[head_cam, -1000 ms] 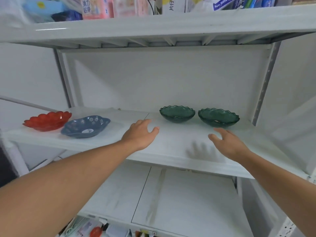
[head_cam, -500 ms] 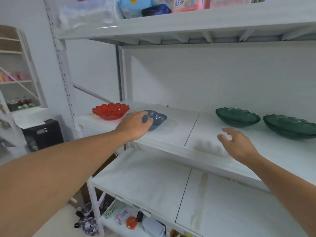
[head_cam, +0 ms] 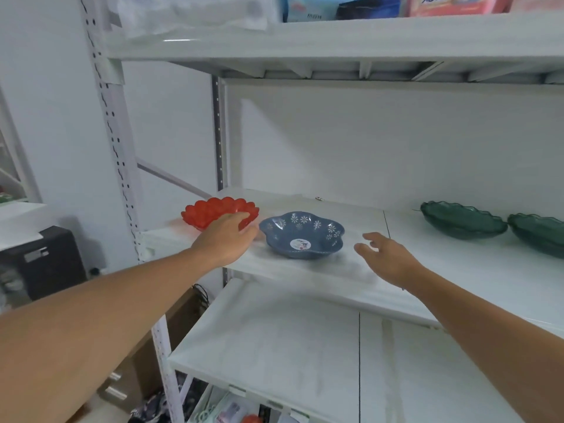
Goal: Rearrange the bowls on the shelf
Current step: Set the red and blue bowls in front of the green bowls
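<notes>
up on the white middle shelf (head_cam: 305,270) four bowls sit in a loose row. farthest left is the red bowl (head_cam: 210,210) with a scalloped rim, and just beside it, to the right, the blue bowl (head_cam: 302,235) with white flower prints and a round sticker inside. well apart from these, at the right end, two green bowls stand close together: the nearer green bowl (head_cam: 462,219) and the far-right green bowl (head_cam: 537,233), cut off by the edge of view. the left hand (head_cam: 225,236) lies over the near rim of the red bowl, fingers loosely spread, gripping nothing. the right hand (head_cam: 387,257) hovers just right of the blue bowl, fingers apart and slightly curled, empty.
</notes>
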`<state>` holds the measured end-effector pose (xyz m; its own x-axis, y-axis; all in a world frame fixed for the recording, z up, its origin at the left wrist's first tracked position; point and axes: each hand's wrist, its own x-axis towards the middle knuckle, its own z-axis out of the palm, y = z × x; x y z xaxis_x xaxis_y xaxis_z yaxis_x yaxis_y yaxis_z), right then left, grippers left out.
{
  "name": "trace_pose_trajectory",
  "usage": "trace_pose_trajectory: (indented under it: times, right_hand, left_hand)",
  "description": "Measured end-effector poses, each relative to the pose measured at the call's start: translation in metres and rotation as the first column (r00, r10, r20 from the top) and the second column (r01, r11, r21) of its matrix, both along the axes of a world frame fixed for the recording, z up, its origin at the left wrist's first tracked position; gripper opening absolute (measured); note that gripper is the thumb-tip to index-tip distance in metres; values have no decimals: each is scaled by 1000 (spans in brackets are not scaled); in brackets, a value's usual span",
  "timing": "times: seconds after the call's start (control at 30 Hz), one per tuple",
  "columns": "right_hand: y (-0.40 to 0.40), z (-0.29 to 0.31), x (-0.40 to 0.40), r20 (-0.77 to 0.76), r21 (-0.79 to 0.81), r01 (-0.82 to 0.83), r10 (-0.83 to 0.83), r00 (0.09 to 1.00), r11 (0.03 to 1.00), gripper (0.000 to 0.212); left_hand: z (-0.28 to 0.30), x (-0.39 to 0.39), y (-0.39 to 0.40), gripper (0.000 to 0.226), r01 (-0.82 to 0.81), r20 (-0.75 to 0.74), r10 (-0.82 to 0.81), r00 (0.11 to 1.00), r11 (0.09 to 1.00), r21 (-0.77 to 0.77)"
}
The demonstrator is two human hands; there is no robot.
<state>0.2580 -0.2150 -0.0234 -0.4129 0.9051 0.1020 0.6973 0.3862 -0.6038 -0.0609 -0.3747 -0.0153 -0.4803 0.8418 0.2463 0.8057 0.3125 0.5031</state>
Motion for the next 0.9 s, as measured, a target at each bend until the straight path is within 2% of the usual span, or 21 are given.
trace_pose_trajectory:
  times: [0.1,0.3,0.4,0.5,0.67,0.73,0.8,0.9]
  right_hand:
    - [7,2,-14,28,-18,1,-1,1000,1000,64]
    - [26,6,-41,-92,-57,26,-31,995,998,63]
    - [27,0,-55,-91,-67,30,-36,995,997,62]
    - [30,-7,-67,-94,-94,50,-58,994,994,62]
    - [35,-14,-89,-84,-97,173,-181,980,980,63]
    - [40,-20,-99,-91,-118,246,-257,962,962,62]
    - [48,-25,-107,-100,-148,325,-341,935,934,63]
    - [49,-25,-116,-102,-159,434,-452,886,887,51]
  left_hand:
    - [-1,-6,-6,68,6,-18,-5,1000,1000,11]
    - [23,-47,-25,62,-87,-72,88,994,996,18]
    - [27,-74,-27,56,-150,-66,152,986,988,37]
    - [20,-102,-22,65,-198,-40,199,979,980,15]
    - [-1,-151,4,64,-214,-15,215,977,976,36]
    - [-9,-173,17,63,-230,20,229,973,973,39]
    - [-13,-196,29,63,-270,117,269,956,963,-4]
    - [-16,-222,45,64,-281,228,294,928,955,-91]
